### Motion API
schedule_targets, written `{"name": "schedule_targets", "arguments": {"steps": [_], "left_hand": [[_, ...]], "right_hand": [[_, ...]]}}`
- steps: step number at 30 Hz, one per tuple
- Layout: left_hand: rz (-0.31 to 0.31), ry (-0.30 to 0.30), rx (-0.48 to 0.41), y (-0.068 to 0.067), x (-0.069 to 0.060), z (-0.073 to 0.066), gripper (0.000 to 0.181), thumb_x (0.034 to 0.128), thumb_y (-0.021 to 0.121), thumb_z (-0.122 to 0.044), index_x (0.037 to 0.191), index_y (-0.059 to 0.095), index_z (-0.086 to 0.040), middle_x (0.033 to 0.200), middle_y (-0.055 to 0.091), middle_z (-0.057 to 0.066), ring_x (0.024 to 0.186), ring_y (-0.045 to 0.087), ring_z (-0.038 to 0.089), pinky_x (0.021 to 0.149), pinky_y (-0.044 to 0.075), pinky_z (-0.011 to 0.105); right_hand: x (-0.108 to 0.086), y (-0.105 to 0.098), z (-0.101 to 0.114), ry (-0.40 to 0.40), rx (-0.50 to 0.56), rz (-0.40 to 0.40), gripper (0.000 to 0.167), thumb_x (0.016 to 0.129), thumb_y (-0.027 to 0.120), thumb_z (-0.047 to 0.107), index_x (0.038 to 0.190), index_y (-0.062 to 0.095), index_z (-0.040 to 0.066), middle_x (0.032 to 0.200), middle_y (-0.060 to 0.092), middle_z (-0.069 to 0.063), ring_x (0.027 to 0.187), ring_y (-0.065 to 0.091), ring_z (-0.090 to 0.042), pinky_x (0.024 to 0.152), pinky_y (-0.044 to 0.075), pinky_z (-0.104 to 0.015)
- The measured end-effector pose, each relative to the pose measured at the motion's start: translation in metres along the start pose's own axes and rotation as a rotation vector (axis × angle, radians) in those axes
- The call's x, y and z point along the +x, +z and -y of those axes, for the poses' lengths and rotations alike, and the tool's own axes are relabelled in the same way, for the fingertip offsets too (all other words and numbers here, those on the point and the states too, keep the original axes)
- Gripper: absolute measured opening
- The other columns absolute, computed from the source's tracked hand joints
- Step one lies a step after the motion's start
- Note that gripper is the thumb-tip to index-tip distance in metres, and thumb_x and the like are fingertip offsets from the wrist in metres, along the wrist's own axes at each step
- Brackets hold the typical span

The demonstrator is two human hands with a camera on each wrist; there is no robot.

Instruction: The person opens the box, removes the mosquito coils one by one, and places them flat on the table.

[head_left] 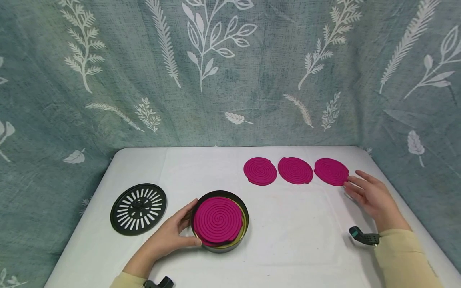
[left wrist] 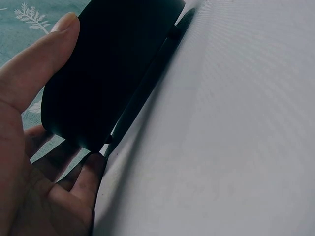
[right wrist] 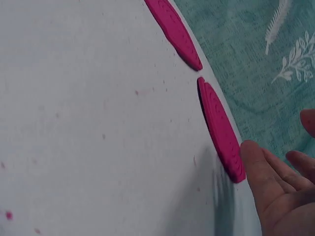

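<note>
The round tin, topped by a magenta spiral disc, stands on the white table; your left hand grasps its left side, thumb near, fingers behind. Your right arm extends forward, the right hand released, fingers extended at the rightmost of three similar discs; contact cannot be confirmed. The slotted black lid lies left of your left hand.
</note>
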State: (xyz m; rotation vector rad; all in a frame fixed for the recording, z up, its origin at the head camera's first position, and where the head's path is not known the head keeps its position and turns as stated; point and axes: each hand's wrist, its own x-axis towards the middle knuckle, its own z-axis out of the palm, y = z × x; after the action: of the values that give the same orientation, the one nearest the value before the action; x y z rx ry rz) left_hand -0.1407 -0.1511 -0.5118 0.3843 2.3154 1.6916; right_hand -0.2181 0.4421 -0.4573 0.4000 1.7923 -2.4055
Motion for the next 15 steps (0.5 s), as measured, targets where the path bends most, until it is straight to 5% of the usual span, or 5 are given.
{"name": "schedule_targets", "arguments": {"steps": [15], "left_hand": [[-0.018, -0.025, 0.025, 0.0, -0.001, -0.002, 0.117, 0.0592, 0.096, -0.033, 0.156, 0.032, -0.026, 0.153, 0.039, -0.004, 0.141, 0.035, 0.013, 0.111, 0.035, 0.019]], "right_hand": [[-0.012, 0.054, 0.007, -0.123, -0.213, 0.157, 0.077, 0.1, 0.06, 0.017, 0.155, 0.011, -0.006, 0.118, 0.064, 0.007, 0.102, 0.068, -0.016, 0.09, 0.057, -0.031]]}}
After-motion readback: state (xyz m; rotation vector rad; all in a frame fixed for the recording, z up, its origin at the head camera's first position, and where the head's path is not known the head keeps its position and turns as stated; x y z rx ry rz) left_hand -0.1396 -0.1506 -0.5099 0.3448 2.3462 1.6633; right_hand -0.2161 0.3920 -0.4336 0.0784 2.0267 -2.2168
